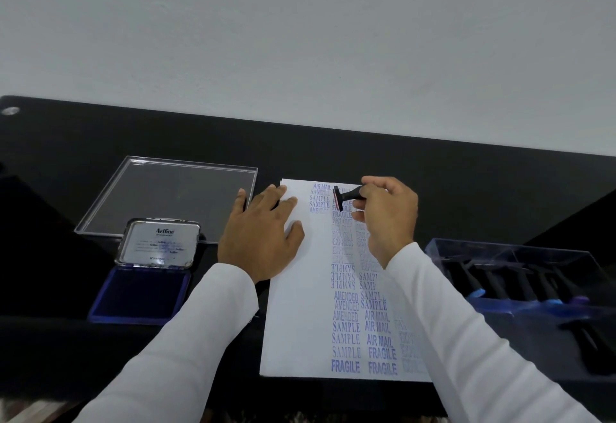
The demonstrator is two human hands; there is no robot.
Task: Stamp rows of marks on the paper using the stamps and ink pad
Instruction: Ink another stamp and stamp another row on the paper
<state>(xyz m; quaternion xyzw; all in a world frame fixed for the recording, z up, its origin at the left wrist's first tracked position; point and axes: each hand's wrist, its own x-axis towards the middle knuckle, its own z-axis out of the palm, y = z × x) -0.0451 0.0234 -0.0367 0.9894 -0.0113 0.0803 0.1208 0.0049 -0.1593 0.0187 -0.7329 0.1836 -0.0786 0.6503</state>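
Note:
A white sheet of paper lies on the black table, covered with columns of blue stamped words such as SAMPLE, AIR MAIL and FRAGILE. My left hand lies flat on the sheet's upper left edge, fingers straight. My right hand grips a black stamp by its handle, tilted sideways over the top of the sheet with its face turned left. An open ink pad with blue felt and a metal lid sits left of the paper.
A clear plastic lid lies behind the ink pad. At the right, a clear box holds several black-handled stamps. The table's far edge meets a white wall.

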